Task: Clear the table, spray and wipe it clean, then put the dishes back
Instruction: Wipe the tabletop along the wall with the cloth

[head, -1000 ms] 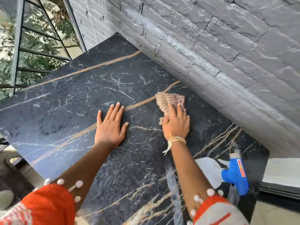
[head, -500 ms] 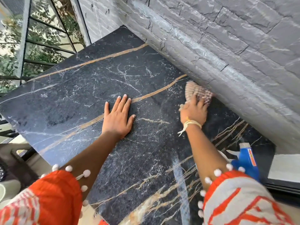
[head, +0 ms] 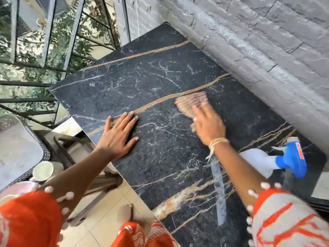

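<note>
Left hand (head: 118, 135) flat on the black marble table (head: 156, 82), fingers straight and spread, pointing toward 1 o'clock. Right hand (head: 209, 126) blurred, fingers extended, pressing a striped cloth (head: 191, 102) onto the slab at 11 o'clock of the hand. Spray bottle (head: 277, 160) lying on its side on the tabletop at 4 o'clock of that hand, near the grey stone wall (head: 258, 41).
</note>
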